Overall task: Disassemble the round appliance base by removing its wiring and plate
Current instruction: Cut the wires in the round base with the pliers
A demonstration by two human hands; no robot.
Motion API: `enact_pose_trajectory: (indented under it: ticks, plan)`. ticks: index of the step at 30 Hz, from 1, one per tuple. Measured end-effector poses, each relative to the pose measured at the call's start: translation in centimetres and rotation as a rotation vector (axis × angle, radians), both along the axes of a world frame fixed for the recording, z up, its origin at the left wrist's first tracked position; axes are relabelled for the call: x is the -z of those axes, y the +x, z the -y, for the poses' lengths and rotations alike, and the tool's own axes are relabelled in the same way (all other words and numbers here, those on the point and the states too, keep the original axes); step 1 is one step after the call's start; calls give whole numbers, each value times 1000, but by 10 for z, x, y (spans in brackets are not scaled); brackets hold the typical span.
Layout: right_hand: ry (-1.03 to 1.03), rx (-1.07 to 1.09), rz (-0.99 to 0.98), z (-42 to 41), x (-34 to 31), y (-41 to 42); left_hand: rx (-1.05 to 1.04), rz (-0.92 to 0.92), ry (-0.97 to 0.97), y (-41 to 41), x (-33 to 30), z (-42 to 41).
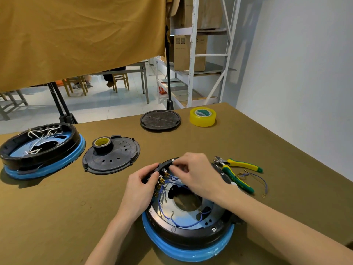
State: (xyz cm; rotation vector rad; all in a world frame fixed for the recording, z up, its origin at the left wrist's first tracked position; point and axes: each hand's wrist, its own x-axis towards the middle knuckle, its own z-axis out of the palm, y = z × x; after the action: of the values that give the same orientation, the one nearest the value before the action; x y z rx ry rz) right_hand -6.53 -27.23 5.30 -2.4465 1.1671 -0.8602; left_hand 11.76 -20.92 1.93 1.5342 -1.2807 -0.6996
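I judge the base (188, 222) heavy and stiff, left hand (142, 185) gripping its rim, right hand (193, 173) pinching limp wires (172, 177) best pulled at their terminals.

Single head-worn wide-angle view, looking forward and down across olive cloth-covered surface (76, 217); forearms enter from bottom edge, close; far room, white metal shelving (193, 54) beyond.

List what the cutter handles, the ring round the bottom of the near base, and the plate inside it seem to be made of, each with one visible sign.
Cutter handles: probably rubbery plastic sleeves, matte green and yellow.
Blue ring: seemingly soft plastic or rubber, with a smooth, slightly glossy, rounded surface.
Inner plate: likely bare metal, as it is silvery and mirrors light.
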Motion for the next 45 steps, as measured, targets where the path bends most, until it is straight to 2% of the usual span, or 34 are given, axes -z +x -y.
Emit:
enact_pose_trajectory:
  ticks: [2, 4, 5, 8, 10, 16, 25, 31, 34, 37, 41, 43, 45]
  plan:
    - [-87, 149, 180, 10, -7, -27, -5, 12, 2, -1, -1, 0]
    - [-72, 345, 175, 27, -10, -60, -14, 17, -1, -3, -1, 2]
    - [11, 435, 62, 36, -9, -76, -16, 19, -1, -4, -1, 2]
    - [271, 609, -477, 52, 4, -108, -12, 16, 3, -8, -2, 5]
    - [390, 610, -643, 54, 13, -117, -13, 9, 4, -11, -4, 7]
    - [434, 513, -733, 56, 14, -126, -25, -5, 5, -14, -5, 10]
    - [527, 426, -605, 55, 4, -145, -9, -43, 5, -11, -1, 10]
    - [363, 462, -564, 50, 6, -138, 1, -45, 1, -11, -1, 11]
    - [265, 518, -446, 46, 8, -139, 7, -48, 3, -11, -1, 11]
    - [250, 551, -136, 42, 3, -137, 7, -59, 1, -11, 0, 12]
    - [233, 455, 262, 36, -18, -124, 13, -68, 0, -10, 2, 13]
    - [359, 359, 514, 35, -32, -109, 15, -69, -3, -9, 2, 13]
    - [590, 244, 758, 38, -40, -95, 18, -68, -6, -8, 3, 14]
